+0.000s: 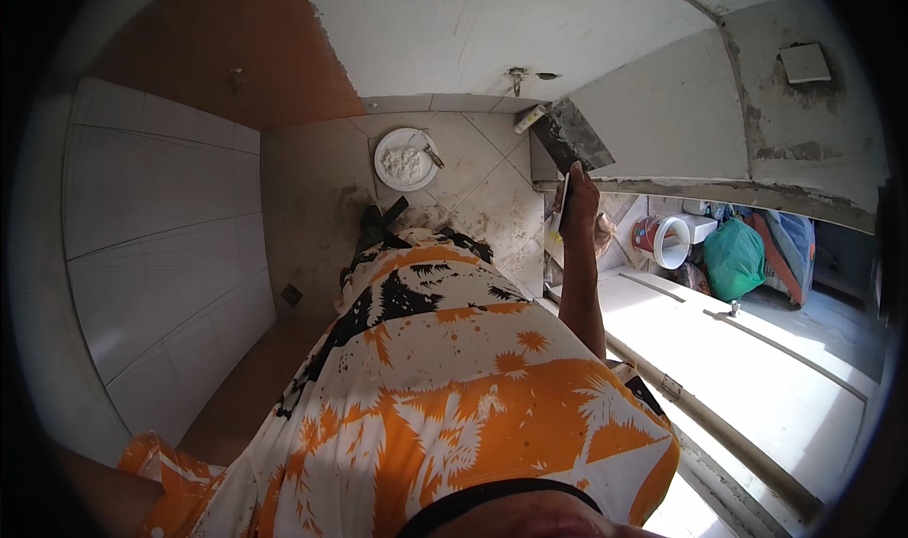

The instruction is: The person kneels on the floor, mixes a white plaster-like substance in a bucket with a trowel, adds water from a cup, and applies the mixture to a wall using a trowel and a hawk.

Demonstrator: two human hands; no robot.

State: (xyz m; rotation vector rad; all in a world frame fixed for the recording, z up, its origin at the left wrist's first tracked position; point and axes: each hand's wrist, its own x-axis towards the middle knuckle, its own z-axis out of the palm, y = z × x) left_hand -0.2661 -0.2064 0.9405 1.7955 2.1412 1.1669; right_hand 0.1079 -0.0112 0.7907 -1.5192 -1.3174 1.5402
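My right hand (580,202) is raised at the right of my body, beside the wall corner and the opening. Its fingers are closed round a flat plastering tool (567,198), which shows as a thin white edge with a yellowish end. Just past the fingertips is a dark grey flat plate (570,139) with a pale handle-like piece (531,119) at its far left; whether it belongs to the held tool I cannot tell. On the floor ahead, a white round dish (382,171) holds white paste (402,164) and a small spatula (433,156). My left hand is out of view.
Smooth white plaster (454,37) covers the wall ahead, with brown wall (227,56) to its left. A metal pipe fitting (516,79) juts out low. Beyond the sill at right stand a bucket (672,243) and a green bag (734,259). Pale tiles (482,174) cover the floor.
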